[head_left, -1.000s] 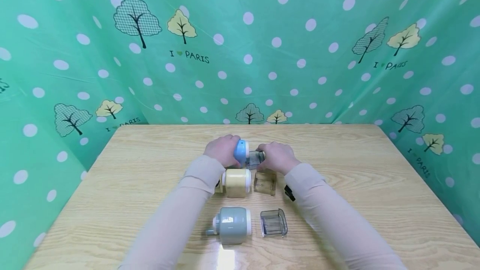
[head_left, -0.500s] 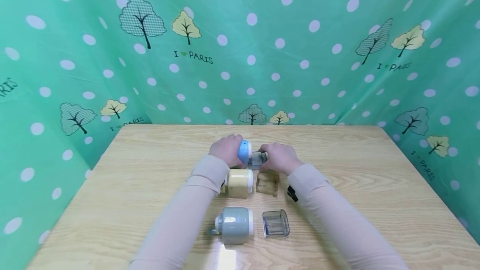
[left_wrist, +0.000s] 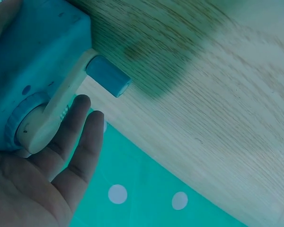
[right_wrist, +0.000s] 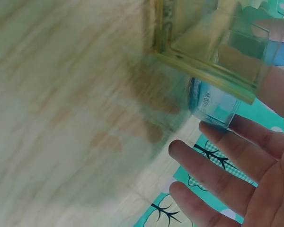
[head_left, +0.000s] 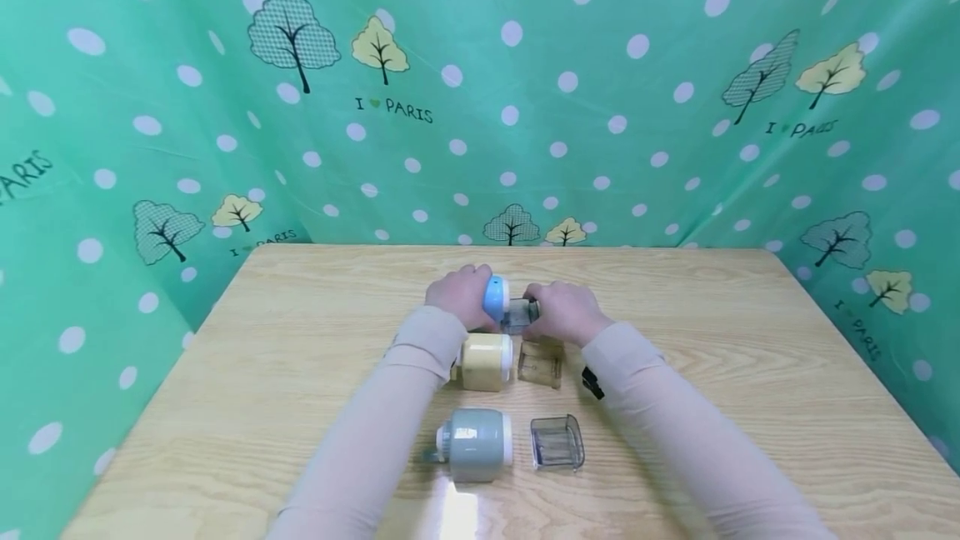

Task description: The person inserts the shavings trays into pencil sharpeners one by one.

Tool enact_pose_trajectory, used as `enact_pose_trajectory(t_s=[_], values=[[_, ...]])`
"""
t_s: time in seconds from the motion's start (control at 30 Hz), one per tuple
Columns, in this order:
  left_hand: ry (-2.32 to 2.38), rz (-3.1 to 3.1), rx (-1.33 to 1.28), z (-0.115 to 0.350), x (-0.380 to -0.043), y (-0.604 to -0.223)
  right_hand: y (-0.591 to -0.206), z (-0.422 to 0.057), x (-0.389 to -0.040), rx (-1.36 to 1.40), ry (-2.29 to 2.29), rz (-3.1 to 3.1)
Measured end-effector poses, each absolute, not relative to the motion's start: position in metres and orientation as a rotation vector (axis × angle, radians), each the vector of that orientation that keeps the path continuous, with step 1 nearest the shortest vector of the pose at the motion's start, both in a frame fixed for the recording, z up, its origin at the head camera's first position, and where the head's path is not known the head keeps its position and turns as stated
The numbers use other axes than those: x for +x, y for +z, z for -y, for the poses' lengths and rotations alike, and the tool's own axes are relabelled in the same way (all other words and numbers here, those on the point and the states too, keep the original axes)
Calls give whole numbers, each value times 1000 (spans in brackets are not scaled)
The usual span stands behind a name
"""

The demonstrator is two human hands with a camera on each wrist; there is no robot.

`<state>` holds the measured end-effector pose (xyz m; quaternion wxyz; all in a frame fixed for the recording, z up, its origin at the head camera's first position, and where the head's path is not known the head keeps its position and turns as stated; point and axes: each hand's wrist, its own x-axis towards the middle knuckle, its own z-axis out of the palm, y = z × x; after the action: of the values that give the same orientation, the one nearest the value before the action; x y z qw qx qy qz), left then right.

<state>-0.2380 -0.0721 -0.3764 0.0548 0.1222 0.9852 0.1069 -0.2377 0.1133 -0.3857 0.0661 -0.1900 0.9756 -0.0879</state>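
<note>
My left hand (head_left: 457,297) grips a blue crank pencil sharpener (head_left: 495,298) near the back of the table. In the left wrist view its pale crank arm (left_wrist: 61,97) ends in a blue knob (left_wrist: 108,75), and two fingers extend beside the crank. On the other side, my right hand (head_left: 566,311) pinches a clear shavings drawer (head_left: 519,317) right at the sharpener's white end. The right wrist view shows this drawer (right_wrist: 215,106) partly behind an amber one, with the lower fingers spread out.
Just in front lie a yellow sharpener (head_left: 483,363) and an amber clear drawer (head_left: 542,365). Nearer stand a grey-blue sharpener (head_left: 477,447) and a smoky clear drawer (head_left: 557,443). A dotted green curtain (head_left: 645,123) hangs behind the wooden table (head_left: 315,340).
The head view has shifted slightly, so everything appears a little farther right. Both hands keep their hold on the blue sharpener and clear drawer, which stay close together.
</note>
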Motion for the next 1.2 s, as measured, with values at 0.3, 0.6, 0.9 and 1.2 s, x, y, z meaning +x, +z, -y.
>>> enact_pose_trajectory(t_s=[0.3,0.6,0.9,1.2], values=[[314,-3000,354,71,-239,-378,-384,-111,-240,-557,-218,-2921],[343,-2988,346,70,-240,-381,-385,-111,-238,-544,-293,-2915],[351,-3004,349,70,-240,-382,-385,-110,-240,-536,-334,-2903],[342,-3015,343,71,-240,-380,-384,-109,-242,-544,-368,-2890]])
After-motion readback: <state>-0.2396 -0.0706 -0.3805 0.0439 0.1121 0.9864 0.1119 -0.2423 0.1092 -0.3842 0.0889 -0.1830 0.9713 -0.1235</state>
